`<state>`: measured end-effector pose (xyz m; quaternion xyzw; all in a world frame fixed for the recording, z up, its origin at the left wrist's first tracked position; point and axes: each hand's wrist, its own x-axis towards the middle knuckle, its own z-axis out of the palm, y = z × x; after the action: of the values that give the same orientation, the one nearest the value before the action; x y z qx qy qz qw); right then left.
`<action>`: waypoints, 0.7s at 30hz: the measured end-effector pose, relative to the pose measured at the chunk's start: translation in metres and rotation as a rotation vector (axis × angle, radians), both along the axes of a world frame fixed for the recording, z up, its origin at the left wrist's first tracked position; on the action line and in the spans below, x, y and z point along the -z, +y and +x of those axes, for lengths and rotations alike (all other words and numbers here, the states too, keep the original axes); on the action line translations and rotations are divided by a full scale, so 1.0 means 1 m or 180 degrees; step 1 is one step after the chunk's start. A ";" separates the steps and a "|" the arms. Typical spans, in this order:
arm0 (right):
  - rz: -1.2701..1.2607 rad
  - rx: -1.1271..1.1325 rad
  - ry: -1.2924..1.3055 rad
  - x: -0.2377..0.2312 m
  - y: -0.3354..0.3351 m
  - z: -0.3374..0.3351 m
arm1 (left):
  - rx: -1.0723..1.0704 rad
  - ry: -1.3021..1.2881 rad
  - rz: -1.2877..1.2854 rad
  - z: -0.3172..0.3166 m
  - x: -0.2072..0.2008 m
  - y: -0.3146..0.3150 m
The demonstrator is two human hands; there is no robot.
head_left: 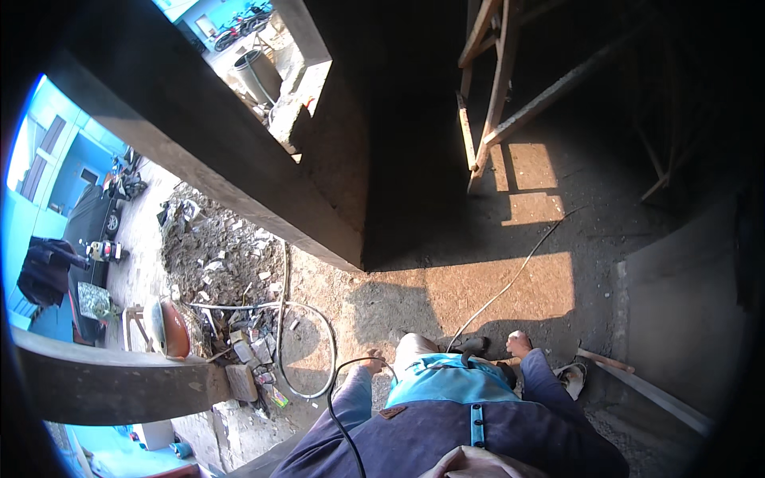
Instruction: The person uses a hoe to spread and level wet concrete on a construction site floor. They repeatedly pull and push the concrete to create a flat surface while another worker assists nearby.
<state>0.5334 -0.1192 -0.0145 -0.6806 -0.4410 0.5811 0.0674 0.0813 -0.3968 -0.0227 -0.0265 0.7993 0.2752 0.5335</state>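
Navy cloth of the wearer's shirt [518, 438] fills the bottom of the frame, and a black cable [343, 430] curves up from the lower edge, left of centre, to the left hand [372, 362]. That hand shows too small to tell how far its fingers are open or whether they grip the cable. At lower right of centre, the right hand [519, 344] looks partly curled; whether it holds anything I cannot tell. Toward the left, a pale hose [334, 342] loops beside a rubble heap [219, 247]. Farther off, a timber trestle [504, 72] stands at upper right, motorcycles [247, 24] at upper left
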 end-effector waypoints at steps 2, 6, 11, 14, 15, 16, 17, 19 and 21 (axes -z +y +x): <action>0.0161 -0.0038 0.0060 -0.010 0.029 -0.042 | 0.0201 -0.0210 -0.0328 0.003 -0.012 -0.033; 0.0159 -0.1023 0.0001 -0.026 0.068 -0.153 | -0.0603 -0.0235 -0.0054 -0.005 -0.015 -0.106; 0.0634 -0.2624 -0.0509 0.011 0.057 -0.268 | -0.1672 0.0003 0.0330 -0.026 -0.013 -0.157; 0.0442 -0.3794 -0.0967 0.032 0.023 -0.342 | -0.2741 0.0061 0.0938 -0.034 -0.011 -0.191; 0.0329 -0.3990 -0.0907 0.032 0.006 -0.370 | -0.2907 0.0183 0.0842 -0.034 -0.010 -0.203; 0.0230 -0.4173 -0.0851 0.030 -0.008 -0.398 | -0.3057 0.0288 0.0739 -0.032 -0.010 -0.213; 0.0116 -0.4133 -0.0557 0.024 -0.017 -0.425 | -0.3182 0.0386 0.0621 -0.029 -0.010 -0.222; 0.1362 -0.5048 -0.0156 0.036 0.049 -0.471 | -0.3071 0.0260 0.0808 -0.056 -0.002 -0.181; 0.0320 -0.4559 -0.0123 -0.026 -0.067 -0.541 | -0.3550 0.0328 0.0124 0.001 -0.010 -0.264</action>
<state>-0.0075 -0.1865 0.0111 -0.2302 -0.8066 0.4495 -0.3070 0.0820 -0.6605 -0.0127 -0.4219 0.6841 0.5313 0.2678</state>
